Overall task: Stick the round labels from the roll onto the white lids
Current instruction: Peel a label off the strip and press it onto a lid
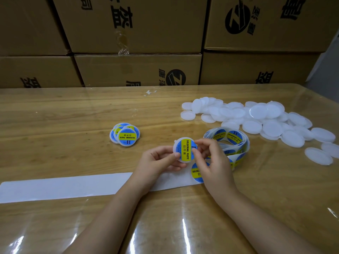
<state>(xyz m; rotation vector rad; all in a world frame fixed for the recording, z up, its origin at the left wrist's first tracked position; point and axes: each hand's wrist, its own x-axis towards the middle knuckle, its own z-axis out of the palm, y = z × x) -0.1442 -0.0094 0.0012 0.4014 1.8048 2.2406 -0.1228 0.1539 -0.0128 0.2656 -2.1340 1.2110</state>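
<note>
At the far left we see the bare backing strip (60, 188), a long white band lying flat across the near part of the table (55, 116), whose wooden top shines under a clear cover. Further in, right of the strip's middle, we find a small stack of finished lids (125, 135), each bearing a blue and yellow label, fanned over one another and well apart from the hands. Next comes the left hand (157, 162): it grasps the held lid (184, 151) by its left edge, thumb on the face and fingers curled behind. We see this lid raised above the strip, tilted towards the camera, with a round label (186, 145) covering its face and the words SOLDERING PASTE running along the yellow band. The right hand (211, 160) pinches the same lid from the right, its thumb pressed on the label's face and its forefinger curled over the upper right rim. Beneath that hand we make out another label (196, 172) on the strip, partly hidden. Just beyond the right hand the roll of labels (230, 142) stands loosely coiled on the table. To the right and further back lies the pile of white lids (260, 118), plain, spreading towards the table's right edge. Behind everything we see stacked cardboard boxes (137, 24) with black print
</note>
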